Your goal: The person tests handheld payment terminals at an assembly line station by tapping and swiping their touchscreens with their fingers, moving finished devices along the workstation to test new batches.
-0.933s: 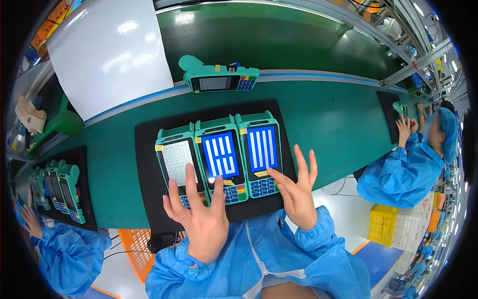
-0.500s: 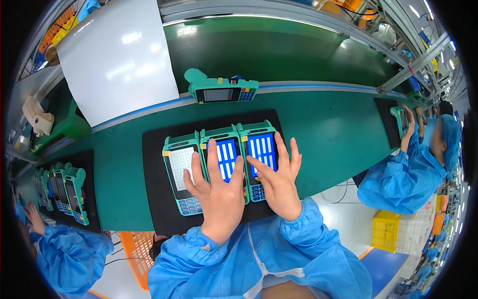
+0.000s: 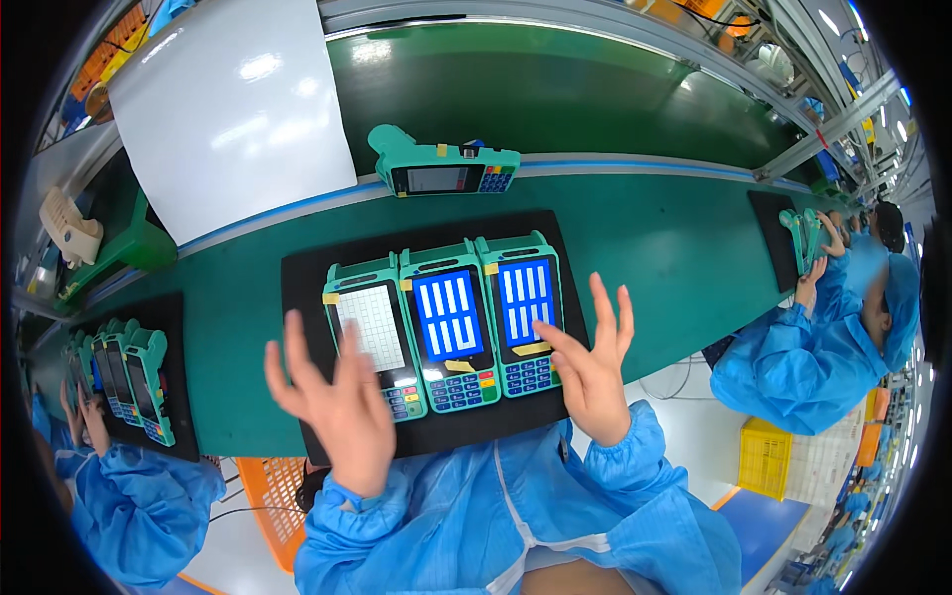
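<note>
Three teal payment terminals lie side by side on a black mat [image 3: 297,260]. The left terminal [image 3: 369,288] shows a white grid on its screen; the middle terminal [image 3: 446,312] and the right terminal [image 3: 526,297] show white bars on blue. Fingers spread and holding nothing, my left hand [image 3: 342,412] hovers over the lower part of the left terminal and hides some of its keypad. My right hand [image 3: 593,372] has its index fingertip at the lower part of the right terminal's screen, with the other fingers apart. Whether that fingertip touches the glass, I cannot tell.
Another teal terminal [image 3: 436,178] stands tilted at the bench's back edge, beside a hanging white sheet [image 3: 238,129]. Co-workers in blue sit at left and right with terminals on black mats. An orange basket [image 3: 266,486] and a yellow crate [image 3: 764,458] stand below the bench.
My left hand has moved left, off the middle terminal, uncovering its screen and keypad. My right hand has shifted slightly right and down. The screens still show the same patterns.
</note>
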Motion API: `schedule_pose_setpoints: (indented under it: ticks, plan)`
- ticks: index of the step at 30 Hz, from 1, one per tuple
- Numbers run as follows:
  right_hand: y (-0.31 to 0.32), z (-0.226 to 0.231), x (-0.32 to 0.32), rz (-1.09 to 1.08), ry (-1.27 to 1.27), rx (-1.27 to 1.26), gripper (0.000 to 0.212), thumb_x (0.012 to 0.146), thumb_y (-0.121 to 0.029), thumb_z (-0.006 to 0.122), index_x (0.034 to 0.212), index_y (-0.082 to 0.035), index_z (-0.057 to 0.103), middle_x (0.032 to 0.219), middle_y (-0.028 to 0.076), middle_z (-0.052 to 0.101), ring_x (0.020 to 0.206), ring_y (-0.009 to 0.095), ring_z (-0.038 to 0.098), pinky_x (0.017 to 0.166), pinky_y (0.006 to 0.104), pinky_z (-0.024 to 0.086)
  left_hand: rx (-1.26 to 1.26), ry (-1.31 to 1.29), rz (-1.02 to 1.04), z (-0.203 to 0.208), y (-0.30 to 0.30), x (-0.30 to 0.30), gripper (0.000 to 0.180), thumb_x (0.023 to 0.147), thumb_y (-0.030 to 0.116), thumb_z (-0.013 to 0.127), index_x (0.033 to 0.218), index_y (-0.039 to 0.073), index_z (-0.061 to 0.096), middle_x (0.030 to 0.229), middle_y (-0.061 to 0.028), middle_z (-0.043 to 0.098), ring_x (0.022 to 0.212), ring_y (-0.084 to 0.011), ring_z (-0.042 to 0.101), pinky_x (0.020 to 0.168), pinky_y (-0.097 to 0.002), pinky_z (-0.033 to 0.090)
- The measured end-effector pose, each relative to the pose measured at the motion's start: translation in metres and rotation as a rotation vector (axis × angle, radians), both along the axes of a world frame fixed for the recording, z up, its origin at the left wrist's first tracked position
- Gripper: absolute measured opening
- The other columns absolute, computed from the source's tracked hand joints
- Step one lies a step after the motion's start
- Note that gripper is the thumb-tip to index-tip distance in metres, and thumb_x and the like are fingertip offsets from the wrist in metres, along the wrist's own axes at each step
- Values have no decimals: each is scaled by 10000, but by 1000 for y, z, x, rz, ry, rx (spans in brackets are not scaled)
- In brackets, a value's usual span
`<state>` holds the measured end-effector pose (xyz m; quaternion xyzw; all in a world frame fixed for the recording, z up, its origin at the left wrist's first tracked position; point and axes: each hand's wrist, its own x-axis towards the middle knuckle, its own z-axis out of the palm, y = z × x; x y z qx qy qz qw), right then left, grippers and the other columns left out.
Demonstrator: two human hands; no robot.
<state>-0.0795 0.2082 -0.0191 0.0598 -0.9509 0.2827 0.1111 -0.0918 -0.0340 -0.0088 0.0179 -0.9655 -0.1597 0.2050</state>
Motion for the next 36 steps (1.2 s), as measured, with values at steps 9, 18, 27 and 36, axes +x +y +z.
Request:
schedule_pose_setpoints:
  ticks: [9,18,27,36]
  plan:
    - [5,-1,9,-46,-15,33,330,852,-50,566,1113,-207,693,1513,203,228,1391,470,88,1093,603,56,190,-138,243,-40,-78,10,338,958,133,483,1216,-82,522,1074,-198,519,1002,-328,503,864,-379,416]
    - [-4,6,3,22,8,-23,416,792,-4,598,1133,-228,685,1528,188,191,1387,485,60,1091,608,69,496,-138,36,-42,-29,4,407,912,126,538,1227,-125,478,1058,-189,453,981,-312,495,875,-348,408]
    - [20,-1,-2,-163,47,118,308,888,-77,552,1108,-243,690,1530,162,188,1398,476,32,1071,661,18,525,-205,-176,-34,33,-3,526,875,115,567,1308,-122,386,1092,-213,425,1000,-340,471,887,-394,394]
    - [38,-3,-4,-307,81,43,319,895,-36,530,1109,-210,691,1521,163,220,1398,456,55,1102,589,107,526,-190,-199,-36,39,-4,541,871,110,573,1302,-147,368,1113,-223,415,1021,-346,463,896,-395,388]
